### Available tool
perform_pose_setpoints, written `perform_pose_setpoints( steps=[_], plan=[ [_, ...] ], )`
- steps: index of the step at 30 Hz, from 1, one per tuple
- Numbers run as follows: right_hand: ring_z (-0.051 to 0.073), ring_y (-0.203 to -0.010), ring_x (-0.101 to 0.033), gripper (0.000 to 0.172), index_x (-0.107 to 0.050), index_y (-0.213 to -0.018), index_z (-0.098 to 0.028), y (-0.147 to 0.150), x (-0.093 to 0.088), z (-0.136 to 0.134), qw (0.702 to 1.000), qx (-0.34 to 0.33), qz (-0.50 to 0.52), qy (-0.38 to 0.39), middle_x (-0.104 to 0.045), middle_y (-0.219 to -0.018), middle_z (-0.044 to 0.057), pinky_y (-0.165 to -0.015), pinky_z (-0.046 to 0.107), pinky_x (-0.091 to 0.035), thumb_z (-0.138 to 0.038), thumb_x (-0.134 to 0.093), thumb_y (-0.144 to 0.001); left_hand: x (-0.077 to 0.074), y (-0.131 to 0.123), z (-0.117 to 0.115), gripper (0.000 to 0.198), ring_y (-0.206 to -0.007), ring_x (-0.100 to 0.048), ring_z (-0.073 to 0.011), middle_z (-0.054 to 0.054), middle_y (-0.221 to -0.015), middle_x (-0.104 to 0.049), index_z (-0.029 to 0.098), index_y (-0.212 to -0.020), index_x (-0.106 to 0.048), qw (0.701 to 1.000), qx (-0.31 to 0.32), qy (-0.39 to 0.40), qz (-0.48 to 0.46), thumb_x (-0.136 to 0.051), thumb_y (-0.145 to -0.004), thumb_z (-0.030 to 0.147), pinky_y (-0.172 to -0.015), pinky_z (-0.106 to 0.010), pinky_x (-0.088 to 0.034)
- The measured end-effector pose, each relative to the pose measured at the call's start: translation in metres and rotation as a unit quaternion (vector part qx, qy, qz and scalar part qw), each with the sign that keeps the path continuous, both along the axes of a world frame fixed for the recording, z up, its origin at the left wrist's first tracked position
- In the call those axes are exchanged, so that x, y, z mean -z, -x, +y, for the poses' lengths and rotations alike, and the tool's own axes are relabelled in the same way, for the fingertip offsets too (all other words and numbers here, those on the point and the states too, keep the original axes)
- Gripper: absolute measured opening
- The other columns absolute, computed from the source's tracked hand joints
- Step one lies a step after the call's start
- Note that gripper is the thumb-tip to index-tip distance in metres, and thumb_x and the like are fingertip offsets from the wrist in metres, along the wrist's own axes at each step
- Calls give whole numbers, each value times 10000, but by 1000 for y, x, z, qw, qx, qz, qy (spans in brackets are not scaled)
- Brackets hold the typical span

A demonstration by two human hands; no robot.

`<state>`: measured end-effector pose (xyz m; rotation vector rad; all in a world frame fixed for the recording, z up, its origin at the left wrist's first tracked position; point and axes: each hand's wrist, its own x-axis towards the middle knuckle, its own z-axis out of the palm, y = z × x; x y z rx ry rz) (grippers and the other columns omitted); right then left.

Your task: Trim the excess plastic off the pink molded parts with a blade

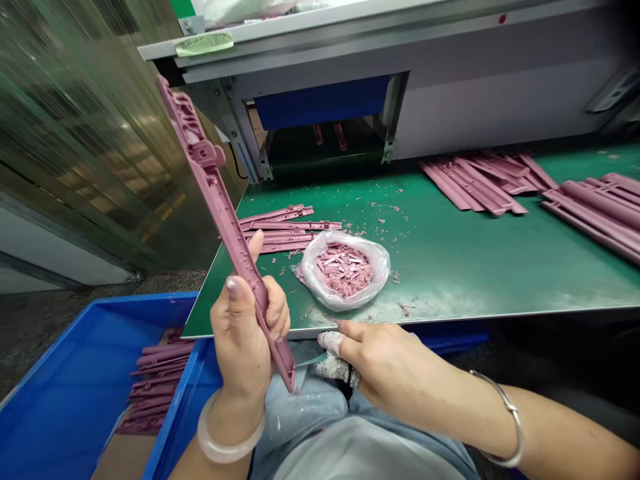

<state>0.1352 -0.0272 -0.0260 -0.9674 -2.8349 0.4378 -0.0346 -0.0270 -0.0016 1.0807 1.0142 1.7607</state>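
Observation:
My left hand [247,330] is closed round a long mauve plastic strip [215,193], held upright and tilted to the upper left, its lower end near my lap. My right hand [373,360] is closed on a small blade [311,361] whose tip points left toward the strip's bottom end; a taped or gloved thumb shows at its front. A bangle sits on each wrist.
A green bench [450,253] carries a white plastic bag of mauve scraps [346,268], a few strips [287,227] left of it, and piles of strips [487,181] at the right. A blue crate [75,373] with more strips stands at lower left. A grey machine [400,80] is behind.

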Motion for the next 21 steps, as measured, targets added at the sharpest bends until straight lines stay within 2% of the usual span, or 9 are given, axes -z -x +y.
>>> perform_pose_setpoints(
  steps=[7,12,15,18,21],
  plan=[
    [126,-549,-458,231,-546,-864,-203,1,8,3,1000,5,-12,2,-557,-830,14,-494,291,-152,-40,-463,-724,1,-1,-2,420,-358,-245,-62,63,-508,-340,201,-1054,-630,1000,5,-13,13,-469,-895,555,-327,-193,-221],
    [135,-567,-472,216,-554,-843,-198,5,10,3,1000,27,-9,-5,-532,-781,12,-501,286,-181,-35,-464,-735,3,-2,0,418,-359,-248,-60,70,-507,-319,189,-1033,-624,1000,16,-6,9,-496,-880,556,-329,-187,-238],
    [153,-578,-478,249,-578,-854,-187,8,16,1,998,29,12,-49,-525,-748,19,-508,286,-224,-11,-464,-719,3,-1,3,422,-364,-239,-55,77,-511,-301,187,-1056,-630,1000,10,7,-2,-522,-870,550,-331,-176,-249],
    [189,-650,-503,338,-600,-1006,-146,5,24,1,988,17,96,-119,-553,-778,56,-556,291,-323,13,-429,-762,1,2,5,427,-366,-224,-55,79,-518,-290,204,-1144,-620,1000,3,26,-6,-482,-901,527,-329,-166,-241],
    [203,-762,-540,453,-486,-1275,-109,-3,29,5,962,-5,238,-134,-594,-897,97,-643,297,-421,-17,-420,-836,1,6,6,469,-361,-205,-57,80,-520,-282,226,-1253,-577,999,3,37,-16,-423,-926,526,-318,-159,-228]
  ],
)
